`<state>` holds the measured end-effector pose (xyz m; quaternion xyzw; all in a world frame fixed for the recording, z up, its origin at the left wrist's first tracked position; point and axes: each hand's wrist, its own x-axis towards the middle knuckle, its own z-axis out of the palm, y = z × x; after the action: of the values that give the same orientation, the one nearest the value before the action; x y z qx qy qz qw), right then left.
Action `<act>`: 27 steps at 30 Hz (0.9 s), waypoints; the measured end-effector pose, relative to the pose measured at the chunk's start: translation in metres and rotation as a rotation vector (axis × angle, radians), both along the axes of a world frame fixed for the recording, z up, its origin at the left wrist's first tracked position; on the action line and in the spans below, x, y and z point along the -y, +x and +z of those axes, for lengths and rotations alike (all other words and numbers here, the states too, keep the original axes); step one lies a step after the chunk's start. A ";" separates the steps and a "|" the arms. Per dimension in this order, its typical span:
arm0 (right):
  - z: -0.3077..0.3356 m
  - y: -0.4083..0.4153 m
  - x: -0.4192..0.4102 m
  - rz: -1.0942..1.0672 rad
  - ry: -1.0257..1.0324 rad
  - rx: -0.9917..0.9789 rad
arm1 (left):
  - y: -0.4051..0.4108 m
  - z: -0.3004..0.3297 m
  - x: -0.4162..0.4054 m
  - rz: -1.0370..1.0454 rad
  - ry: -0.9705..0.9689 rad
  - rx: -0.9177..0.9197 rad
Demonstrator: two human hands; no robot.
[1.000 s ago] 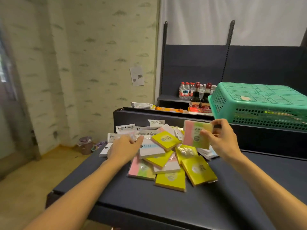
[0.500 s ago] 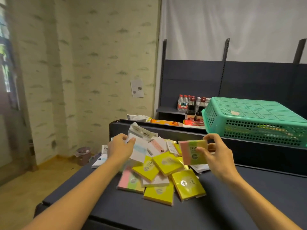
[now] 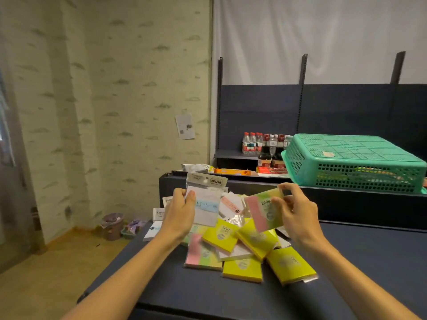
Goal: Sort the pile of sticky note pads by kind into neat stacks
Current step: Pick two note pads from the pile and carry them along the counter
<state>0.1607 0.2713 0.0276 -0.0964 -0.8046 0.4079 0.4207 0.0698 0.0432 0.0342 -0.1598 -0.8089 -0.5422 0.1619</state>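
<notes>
Both hands are raised just above the far side of the unsorted pile [image 3: 242,248], which lies directly beneath and slightly toward the person, spread on the dark bench [image 3: 360,262]. The left hand [image 3: 179,214] pinches a white bagged pad [image 3: 205,199] by its left edge, thumb in front, the packet's long axis upright with its header at the top. The right hand [image 3: 297,214] grips a pink-and-green pad [image 3: 263,211] at its right end, fingers curled over the upper corner and thumb on the face; that pad is tilted, its stripes running roughly up and down. Each hand is closed on its own pad, so neither is free. No neat stacks are visible yet (the yellow pads [image 3: 220,235] lie overlapped below). Bare bench lies outward of either hand, so each pad could probably start a stack on its own side.
</notes>
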 end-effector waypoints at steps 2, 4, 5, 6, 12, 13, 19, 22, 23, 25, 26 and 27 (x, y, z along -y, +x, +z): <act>0.001 0.005 0.000 -0.063 -0.021 -0.010 | 0.001 -0.002 -0.005 -0.055 0.040 0.009; 0.000 0.012 0.000 -0.113 -0.070 -0.015 | 0.002 -0.004 -0.011 -0.098 0.068 0.013; -0.001 0.017 0.001 -0.134 -0.090 -0.005 | 0.004 -0.005 -0.015 -0.113 0.072 0.012; -0.003 0.023 0.001 -0.160 -0.102 0.005 | 0.005 -0.005 -0.020 -0.127 0.074 0.013; -0.027 0.076 -0.014 -0.370 -0.045 0.095 | 0.029 -0.023 -0.064 -0.286 0.117 0.029; -0.030 0.088 -0.019 -0.396 -0.022 0.112 | 0.036 -0.028 -0.072 -0.302 0.102 0.025; -0.033 0.145 -0.056 -0.512 -0.028 0.128 | 0.078 -0.032 -0.122 -0.388 0.052 -0.009; -0.035 0.174 -0.080 -0.524 -0.038 0.127 | 0.096 -0.035 -0.151 -0.396 0.035 0.021; -0.035 0.185 -0.088 -0.523 -0.038 0.128 | 0.104 -0.037 -0.163 -0.400 0.034 0.034; -0.035 0.210 -0.111 -0.525 -0.024 0.131 | 0.123 -0.039 -0.188 -0.399 0.026 0.047; -0.034 0.223 -0.123 -0.531 -0.016 0.134 | 0.134 -0.039 -0.202 -0.394 0.023 0.050; -0.033 0.236 -0.137 -0.540 -0.013 0.142 | 0.145 -0.040 -0.216 -0.392 0.023 0.058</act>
<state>0.3970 0.4079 -0.0051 -0.3381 -0.7747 0.2783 0.4562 0.2152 0.2596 -0.0061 -0.2966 -0.7604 -0.5769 0.0314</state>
